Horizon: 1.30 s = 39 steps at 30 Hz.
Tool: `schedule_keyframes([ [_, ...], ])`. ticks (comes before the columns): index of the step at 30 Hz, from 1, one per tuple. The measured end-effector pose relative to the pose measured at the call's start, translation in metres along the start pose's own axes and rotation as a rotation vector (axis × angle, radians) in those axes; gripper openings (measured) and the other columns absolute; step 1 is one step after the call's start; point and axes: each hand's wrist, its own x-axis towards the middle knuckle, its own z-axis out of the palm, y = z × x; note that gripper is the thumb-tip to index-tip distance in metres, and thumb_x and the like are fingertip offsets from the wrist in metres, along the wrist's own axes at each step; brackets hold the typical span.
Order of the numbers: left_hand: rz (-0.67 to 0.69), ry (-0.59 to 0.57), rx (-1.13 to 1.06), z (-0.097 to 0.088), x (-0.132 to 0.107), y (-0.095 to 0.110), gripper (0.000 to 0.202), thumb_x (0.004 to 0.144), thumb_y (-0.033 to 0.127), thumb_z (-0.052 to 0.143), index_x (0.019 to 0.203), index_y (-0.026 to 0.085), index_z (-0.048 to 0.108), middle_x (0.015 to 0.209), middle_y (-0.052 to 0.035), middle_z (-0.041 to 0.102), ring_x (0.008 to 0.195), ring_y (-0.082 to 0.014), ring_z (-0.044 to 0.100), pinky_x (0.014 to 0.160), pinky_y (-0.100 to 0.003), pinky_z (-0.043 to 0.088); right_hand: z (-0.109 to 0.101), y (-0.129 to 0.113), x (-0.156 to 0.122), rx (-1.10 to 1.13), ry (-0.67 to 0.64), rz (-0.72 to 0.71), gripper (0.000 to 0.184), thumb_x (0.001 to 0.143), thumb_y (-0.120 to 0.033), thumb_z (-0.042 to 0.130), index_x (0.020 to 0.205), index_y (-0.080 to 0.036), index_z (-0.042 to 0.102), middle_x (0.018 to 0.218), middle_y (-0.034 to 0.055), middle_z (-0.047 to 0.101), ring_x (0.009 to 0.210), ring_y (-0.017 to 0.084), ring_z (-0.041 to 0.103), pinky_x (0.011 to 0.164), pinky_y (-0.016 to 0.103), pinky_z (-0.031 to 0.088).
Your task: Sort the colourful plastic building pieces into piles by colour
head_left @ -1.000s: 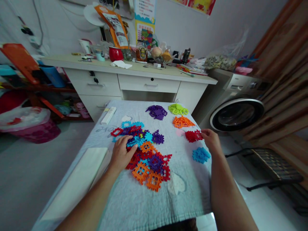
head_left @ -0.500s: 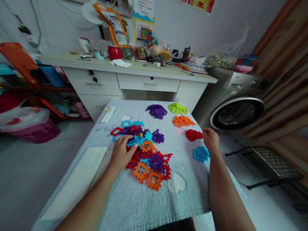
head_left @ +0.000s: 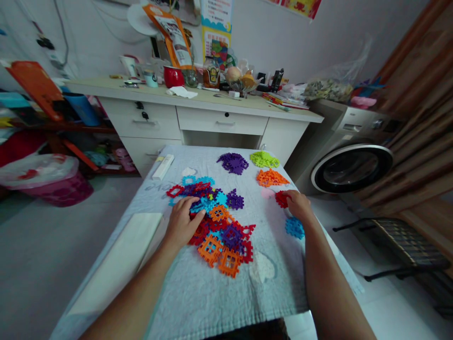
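Observation:
My left hand point(head_left: 184, 221) rests on the left side of a mixed heap of flat plastic building pieces, its thumb and fingers apart. The heap holds blue pieces point(head_left: 206, 205), red pieces point(head_left: 201, 231), orange pieces point(head_left: 210, 250) and purple pieces point(head_left: 231, 236), many with window-like openings. My right hand point(head_left: 298, 204) reaches over the right part of a small red pile point(head_left: 281, 199). Its fingers are drawn together at the pile, and anything between them is hidden. Just below that hand lies a pile of blue pieces point(head_left: 294, 227).
Farther back on the cloth-covered table point(head_left: 226, 302) are a purple pile point(head_left: 233, 163), a lime-green pile point(head_left: 264, 159) and an orange pile point(head_left: 271, 177). A white oblong object point(head_left: 163, 167) lies at the back left. Beyond stand a cluttered desk point(head_left: 148, 118) and a washing machine point(head_left: 348, 134).
My right hand has moved left, from beside the red pile to over its right part. My left hand stays on the mixed heap. The view has shifted slightly.

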Motion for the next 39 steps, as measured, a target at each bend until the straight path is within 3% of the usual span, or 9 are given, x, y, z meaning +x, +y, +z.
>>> schedule_keyframes([
  [7, -0.009, 0.001, 0.005, 0.001, -0.001, 0.001, 0.036, 0.086, 0.042, 0.054, 0.115, 0.022, 0.058, 0.12, -0.009, 0.059, 0.117, -0.0262, 0.053, 0.104, -0.046, 0.04, -0.006, -0.005, 0.0, 0.043, 0.061, -0.005, 0.033, 0.085, -0.017, 0.045, 0.102, -0.022, 0.072, 0.117, 0.009, 0.068, 0.109, 0.026, 0.062, 0.088, 0.035, 0.046],
  [10, -0.01, 0.003, 0.003, 0.001, 0.0, 0.001, 0.035, 0.085, 0.041, 0.055, 0.114, 0.022, 0.058, 0.119, -0.0087, 0.06, 0.117, -0.0262, 0.053, 0.104, -0.046, 0.04, -0.007, -0.038, -0.009, 0.197, 0.096, -0.165, 0.029, 0.085, -0.018, 0.048, 0.104, -0.02, 0.069, 0.116, 0.0095, 0.068, 0.109, 0.023, 0.061, 0.094, 0.035, 0.044],
  [14, -0.016, -0.008, 0.01, 0.0, -0.001, 0.003, 0.037, 0.085, 0.041, 0.055, 0.116, 0.02, 0.057, 0.12, -0.0093, 0.059, 0.117, -0.0258, 0.053, 0.105, -0.045, 0.04, 0.007, -0.097, -0.027, 0.368, -0.082, -0.516, 0.027, 0.085, -0.019, 0.054, 0.109, -0.018, 0.066, 0.119, 0.0104, 0.066, 0.112, 0.022, 0.06, 0.1, 0.037, 0.042],
  [17, -0.025, -0.01, 0.003, -0.001, -0.002, 0.003, 0.04, 0.085, 0.041, 0.053, 0.118, 0.019, 0.056, 0.122, -0.0104, 0.059, 0.118, -0.0261, 0.052, 0.105, -0.044, 0.04, 0.023, -0.127, -0.03, 0.345, -0.103, -0.588, 0.038, 0.082, -0.019, 0.06, 0.12, -0.015, 0.062, 0.126, 0.0135, 0.062, 0.117, 0.025, 0.056, 0.103, 0.039, 0.039],
  [21, -0.035, -0.001, 0.022, -0.001, -0.002, 0.003, 0.04, 0.085, 0.041, 0.053, 0.118, 0.018, 0.056, 0.121, -0.0112, 0.06, 0.116, -0.0268, 0.053, 0.103, -0.045, 0.041, 0.034, -0.138, -0.024, 0.317, -0.117, -0.556, 0.046, 0.079, -0.022, 0.066, 0.124, -0.015, 0.06, 0.126, 0.0138, 0.062, 0.116, 0.026, 0.055, 0.102, 0.039, 0.04],
  [26, -0.028, 0.056, 0.128, 0.001, -0.002, 0.003, 0.035, 0.083, 0.04, 0.055, 0.114, 0.023, 0.059, 0.12, -0.0091, 0.06, 0.116, -0.0286, 0.053, 0.103, -0.048, 0.04, 0.034, -0.135, -0.019, 0.406, -0.061, -0.589, 0.026, 0.084, -0.02, 0.06, 0.109, -0.02, 0.069, 0.117, 0.0097, 0.066, 0.11, 0.022, 0.059, 0.1, 0.036, 0.041],
  [29, -0.048, 0.084, 0.16, 0.003, -0.003, 0.002, 0.036, 0.082, 0.041, 0.056, 0.113, 0.023, 0.061, 0.125, -0.0103, 0.056, 0.121, -0.0303, 0.05, 0.105, -0.05, 0.037, 0.033, -0.131, -0.007, 0.503, 0.026, -0.522, 0.021, 0.088, -0.022, 0.054, 0.098, -0.019, 0.072, 0.104, 0.0092, 0.068, 0.1, 0.02, 0.061, 0.092, 0.033, 0.045],
  [34, -0.052, 0.096, 0.145, 0.006, -0.003, -0.001, 0.036, 0.082, 0.041, 0.057, 0.112, 0.023, 0.061, 0.126, -0.0107, 0.053, 0.123, -0.0309, 0.047, 0.107, -0.051, 0.035, 0.036, -0.132, 0.032, 0.686, 0.058, -0.242, 0.023, 0.086, -0.031, 0.053, 0.078, -0.018, 0.069, 0.07, 0.0023, 0.063, 0.074, 0.017, 0.06, 0.071, 0.027, 0.046],
  [39, -0.045, 0.066, 0.095, 0.006, -0.002, -0.002, 0.037, 0.082, 0.039, 0.057, 0.115, 0.024, 0.059, 0.121, -0.0093, 0.057, 0.119, -0.0291, 0.049, 0.106, -0.05, 0.037, 0.051, -0.158, 0.072, 0.911, 0.058, 0.013, 0.014, 0.076, -0.028, 0.061, 0.085, -0.018, 0.063, 0.063, -0.0033, 0.059, 0.058, 0.012, 0.056, 0.055, 0.022, 0.044],
])
